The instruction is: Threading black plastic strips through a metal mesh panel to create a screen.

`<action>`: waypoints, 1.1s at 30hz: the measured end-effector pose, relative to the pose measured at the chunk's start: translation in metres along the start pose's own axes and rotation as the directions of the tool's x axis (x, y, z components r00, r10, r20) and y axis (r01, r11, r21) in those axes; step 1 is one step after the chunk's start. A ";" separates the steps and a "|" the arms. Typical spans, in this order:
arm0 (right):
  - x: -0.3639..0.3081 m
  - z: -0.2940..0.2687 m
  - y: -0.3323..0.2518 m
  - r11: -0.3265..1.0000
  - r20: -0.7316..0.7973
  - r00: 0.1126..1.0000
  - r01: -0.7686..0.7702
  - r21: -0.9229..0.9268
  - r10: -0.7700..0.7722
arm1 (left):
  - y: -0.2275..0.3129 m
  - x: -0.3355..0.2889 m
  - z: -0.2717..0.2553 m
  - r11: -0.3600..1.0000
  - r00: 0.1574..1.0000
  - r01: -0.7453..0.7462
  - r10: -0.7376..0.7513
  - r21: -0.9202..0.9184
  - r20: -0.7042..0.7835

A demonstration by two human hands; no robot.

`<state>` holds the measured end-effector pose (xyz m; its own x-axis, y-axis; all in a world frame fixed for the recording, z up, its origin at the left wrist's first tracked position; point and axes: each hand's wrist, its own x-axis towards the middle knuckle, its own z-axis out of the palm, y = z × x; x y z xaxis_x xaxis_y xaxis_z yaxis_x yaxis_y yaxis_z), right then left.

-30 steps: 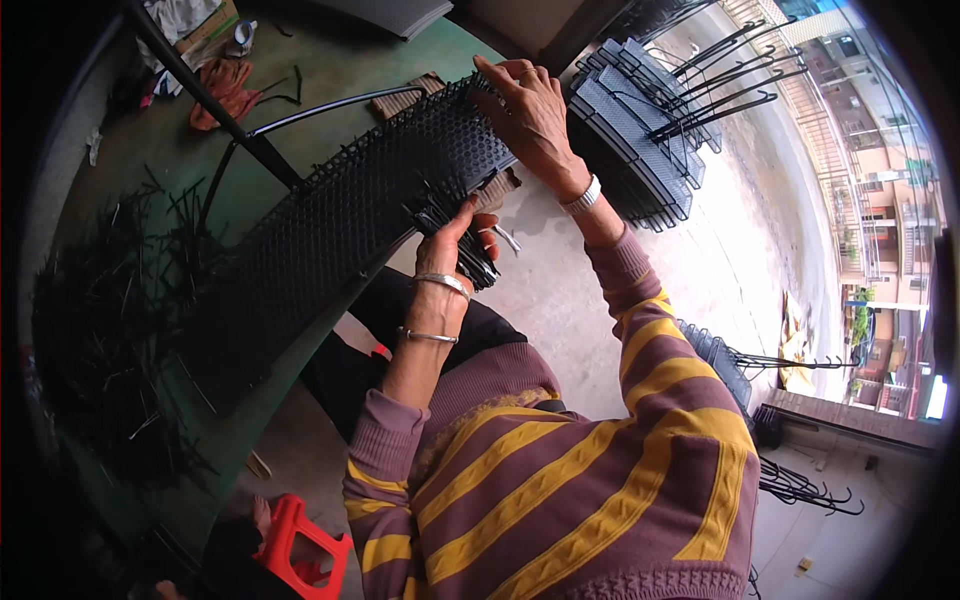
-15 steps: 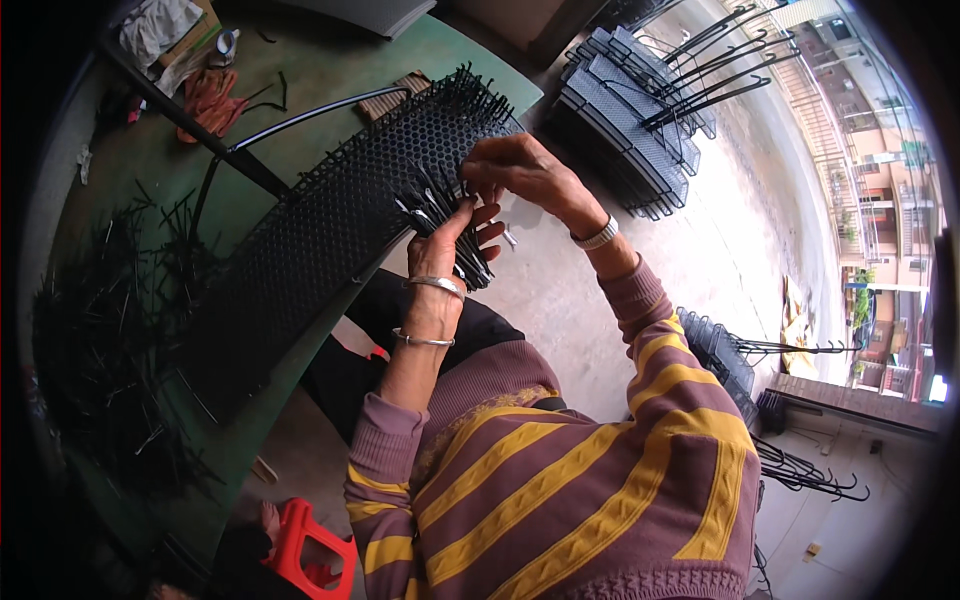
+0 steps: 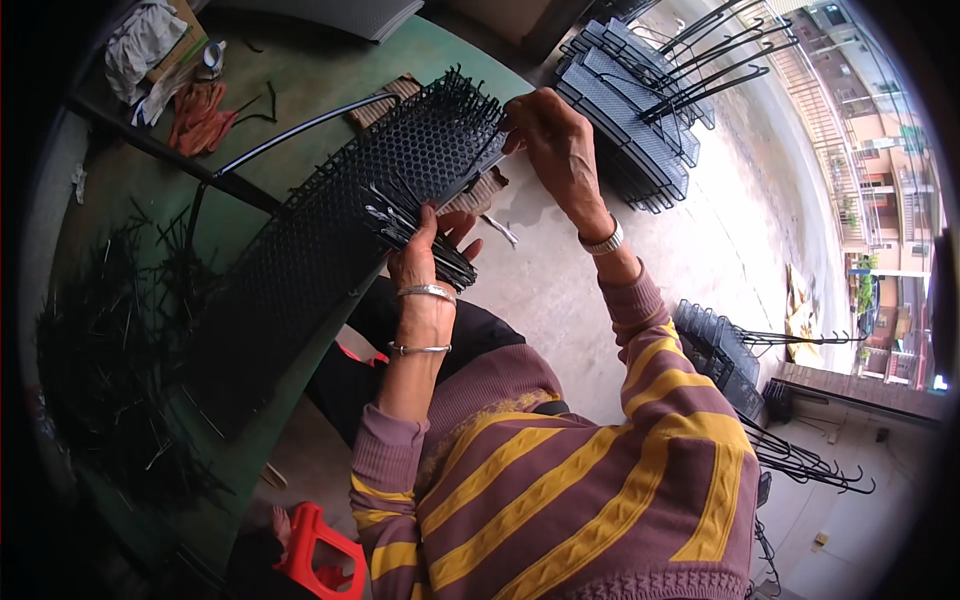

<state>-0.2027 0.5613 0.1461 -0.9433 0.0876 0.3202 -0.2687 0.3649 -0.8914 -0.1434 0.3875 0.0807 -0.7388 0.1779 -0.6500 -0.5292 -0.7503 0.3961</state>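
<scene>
Your left hand (image 3: 425,252) grips a bundle of dark strips (image 3: 456,268) over the near edge of the perforated panel (image 3: 335,230), toward 10 o'clock on the tabletop (image 3: 300,85). Your right hand (image 3: 562,150) curls at 1 o'clock; I can't tell whether its fingers hold anything. Loosening your left grip could spill strips onto the floor (image 3: 565,290).

Pale concrete floor (image 3: 540,300) is leaving passing room at frame center, between the left hand (image 3: 417,255) and right forearm (image 3: 618,268). Hooked black metal rods (image 3: 700,97) are jutting from stacked dark mesh panels (image 3: 625,85) at upper right. A curved black metal bar (image 3: 300,134) is crossing the green counter (image 3: 452,48) at upper left; tangled black strips (image 3: 120,350) are crowding the left.
</scene>
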 end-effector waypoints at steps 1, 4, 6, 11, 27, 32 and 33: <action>0.005 -0.002 -0.001 0.985 -0.070 0.989 0.120 -0.122 -0.129 | -0.001 -0.001 0.001 1.000 1.000 0.004 -0.004 0.001 0.001; 0.025 0.003 0.008 0.958 -0.100 0.964 0.227 -0.174 -0.246 | -0.003 -0.006 0.007 0.989 0.990 0.125 -0.130 0.081 0.058; 0.034 0.008 0.019 0.852 -0.099 0.905 0.348 -0.392 -0.415 | -0.005 -0.007 0.007 0.989 0.989 0.128 -0.133 0.075 0.065; 0.051 0.019 0.032 0.758 -0.054 0.858 0.420 -0.500 -0.511 | -0.008 -0.008 0.001 0.988 0.985 0.154 -0.155 0.029 0.081; 0.063 0.012 0.025 0.776 0.112 0.888 0.446 -0.446 -0.445 | -0.003 -0.014 0.004 0.989 0.982 0.141 -0.146 0.042 0.124; 0.075 0.005 0.021 0.809 0.260 0.868 0.490 -0.323 -0.422 | -0.002 -0.014 0.005 0.992 0.986 0.106 -0.114 0.065 0.124; 0.076 0.003 0.019 0.808 0.262 0.867 0.493 -0.323 -0.424 | -0.002 -0.016 0.006 0.993 0.986 0.105 -0.112 0.062 0.126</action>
<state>-0.2800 0.5719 0.1522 -0.7552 -0.3217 0.5711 -0.6187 0.6377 -0.4589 -0.1331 0.3896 0.0939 -0.7215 0.3393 -0.6036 -0.6287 -0.6864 0.3656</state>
